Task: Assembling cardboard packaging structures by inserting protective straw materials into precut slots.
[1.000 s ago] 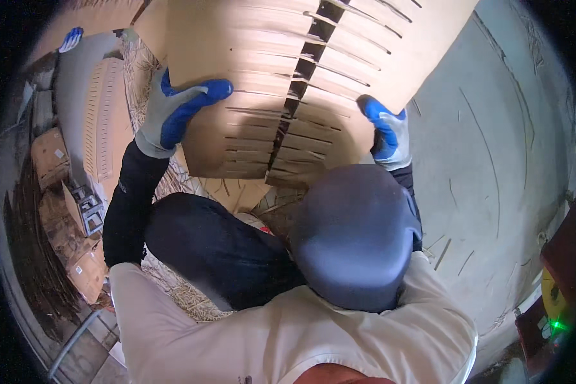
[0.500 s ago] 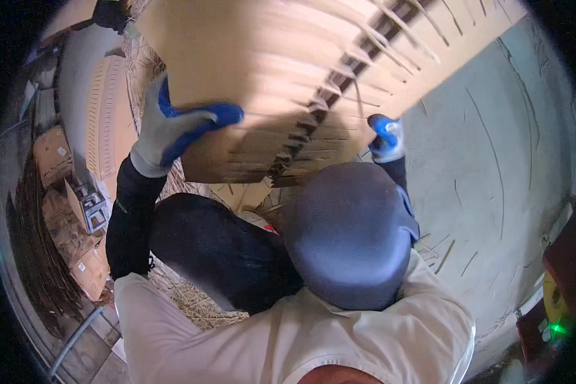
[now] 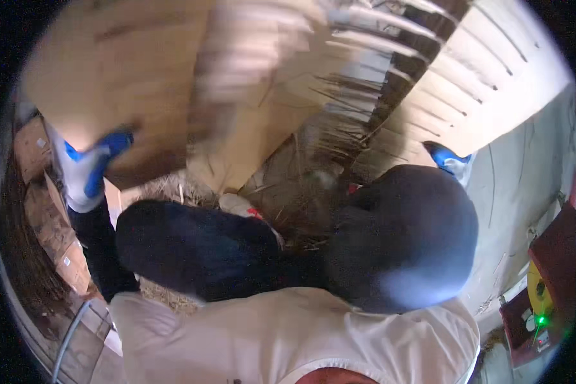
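My left hand (image 3: 96,163), in a grey and blue glove, grips the lower edge of a wide brown cardboard sheet (image 3: 121,70), its thumb on the near face and the other fingers hidden behind. At the other side, my right hand (image 3: 449,161), gloved alike, holds the bottom edge of the slitted part (image 3: 486,77) of the cardboard. Rows of thin slits or strips run across it beside a dark slanting gap. Motion blurs the middle, so I cannot tell whether this is one sheet or several. A dark rounded shape (image 3: 403,237) hides my right forearm.
Straw (image 3: 166,297) lies beneath my bent leg, and a white shoe with a red mark (image 3: 237,205) shows past it. Cartons (image 3: 35,144) line the left side near a grey bent tube (image 3: 70,339). A dark red machine (image 3: 557,249) with a green light stands right.
Both hands have moved farther apart, the left going left and down, the right going right and slightly down. The cardboard has spread with them, baring floor between its parts.
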Available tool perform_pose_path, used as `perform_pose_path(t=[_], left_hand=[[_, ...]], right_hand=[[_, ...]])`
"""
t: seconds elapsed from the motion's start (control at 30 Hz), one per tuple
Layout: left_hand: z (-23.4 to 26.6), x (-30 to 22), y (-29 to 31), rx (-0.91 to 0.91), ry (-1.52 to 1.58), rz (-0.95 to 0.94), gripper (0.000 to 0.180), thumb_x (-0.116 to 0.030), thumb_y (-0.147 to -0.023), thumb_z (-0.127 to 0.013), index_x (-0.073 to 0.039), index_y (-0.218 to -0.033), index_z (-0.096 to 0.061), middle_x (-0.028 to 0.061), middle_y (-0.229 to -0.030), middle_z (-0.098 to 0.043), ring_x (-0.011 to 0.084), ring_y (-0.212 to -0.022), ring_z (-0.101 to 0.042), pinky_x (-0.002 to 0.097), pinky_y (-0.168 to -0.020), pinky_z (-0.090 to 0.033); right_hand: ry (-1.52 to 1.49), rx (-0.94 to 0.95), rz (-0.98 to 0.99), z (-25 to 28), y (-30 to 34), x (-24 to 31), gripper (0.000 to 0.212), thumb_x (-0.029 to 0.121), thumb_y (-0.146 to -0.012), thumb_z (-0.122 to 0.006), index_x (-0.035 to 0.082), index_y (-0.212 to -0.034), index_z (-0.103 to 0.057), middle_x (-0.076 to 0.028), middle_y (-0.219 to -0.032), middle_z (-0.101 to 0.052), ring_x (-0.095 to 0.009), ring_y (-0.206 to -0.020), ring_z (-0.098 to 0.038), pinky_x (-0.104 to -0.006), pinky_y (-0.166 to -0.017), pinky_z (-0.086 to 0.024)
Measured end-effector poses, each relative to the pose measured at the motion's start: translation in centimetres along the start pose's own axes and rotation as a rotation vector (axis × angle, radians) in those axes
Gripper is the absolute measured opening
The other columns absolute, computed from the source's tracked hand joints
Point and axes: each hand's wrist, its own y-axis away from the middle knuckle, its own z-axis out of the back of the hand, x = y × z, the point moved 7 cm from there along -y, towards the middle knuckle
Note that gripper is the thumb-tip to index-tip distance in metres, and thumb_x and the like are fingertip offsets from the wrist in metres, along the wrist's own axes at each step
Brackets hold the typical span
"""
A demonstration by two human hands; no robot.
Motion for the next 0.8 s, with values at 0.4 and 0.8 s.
perform_pose_path(t=[0.4,0.8], left_hand=[[-3.2,-7.0,-2.4,0.166,0.196,-0.037,0.053,0.008,-0.071,-0.067,0.004,-0.121,-0.049,0.0117,-0.104,-0.064,0.0197,-0.087,-0.065,0.0301,-0.075,-0.055],[-8.2,-2.1,-3.2,0.325,0.456,0.088,0.05,0.005,-0.072,-0.068,0.004,-0.119,-0.051,0.0118,-0.102,-0.064,0.0175,-0.087,-0.065,0.0288,-0.08,-0.054]], right_hand=[[0.1,0.03,0.023,-12.5,-0.4,3.2,0.039,0.0,-0.067,-0.071,-0.008,-0.104,-0.061,-0.012,-0.094,-0.068,-0.019,-0.086,-0.065,-0.0313,-0.08,-0.053],[0.001,-0.091,0.023,-12.0,1.7,2.4,0.032,0.002,-0.071,-0.069,-0.006,-0.101,-0.062,-0.011,-0.091,-0.069,-0.016,-0.083,-0.065,-0.0286,-0.079,-0.051]])
